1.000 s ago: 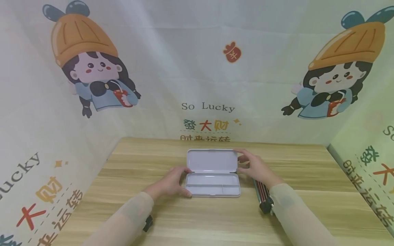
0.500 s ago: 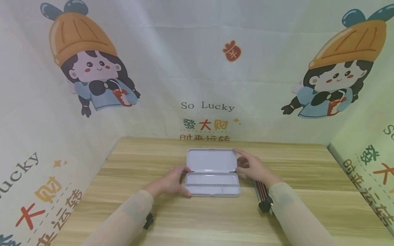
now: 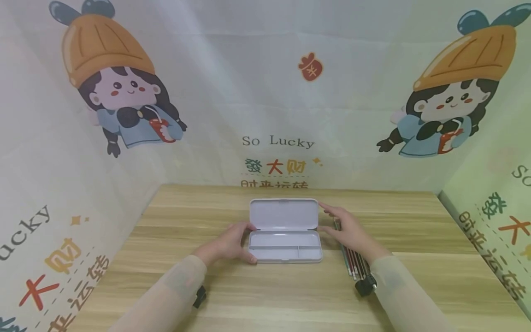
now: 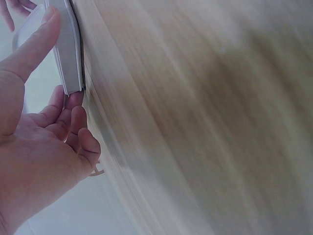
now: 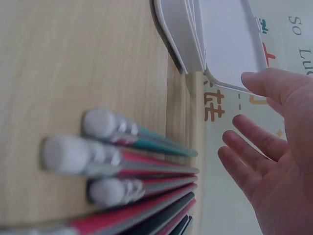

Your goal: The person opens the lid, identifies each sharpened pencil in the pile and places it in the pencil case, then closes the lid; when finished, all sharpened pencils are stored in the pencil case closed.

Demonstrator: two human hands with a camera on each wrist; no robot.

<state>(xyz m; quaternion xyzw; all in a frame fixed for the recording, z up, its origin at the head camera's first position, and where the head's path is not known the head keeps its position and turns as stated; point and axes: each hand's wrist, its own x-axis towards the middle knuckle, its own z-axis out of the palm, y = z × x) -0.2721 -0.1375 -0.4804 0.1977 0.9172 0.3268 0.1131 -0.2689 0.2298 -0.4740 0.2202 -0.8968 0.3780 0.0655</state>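
A white pencil case (image 3: 274, 253) lies wide open on the table, its lid (image 3: 284, 214) tipped up at the back. Inside the base, dividers mark off several compartments with nothing in them. My left hand (image 3: 229, 240) grips the case's left end, thumb at the front corner and fingers at the hinge side; the left wrist view has the thumb (image 4: 41, 41) across the end wall. At the other end, my right hand (image 3: 350, 234) has spread fingers and holds nothing. Its thumb (image 5: 266, 81) is close beside the lid's edge. Several pencils (image 3: 352, 263) lie partly hidden under that hand and wrist.
The pencils' white eraser ends (image 5: 100, 122) point toward the person. A wooden table (image 3: 265, 295) carries everything, with a printed cloth (image 3: 215, 92) standing behind and at both sides. A black wrist device (image 3: 365, 285) hangs under the right forearm.
My right hand has shifted slightly right, away from the lid, and more of the pencils shows. The left hand keeps its grip on the pencil case. The head view has moved a little.
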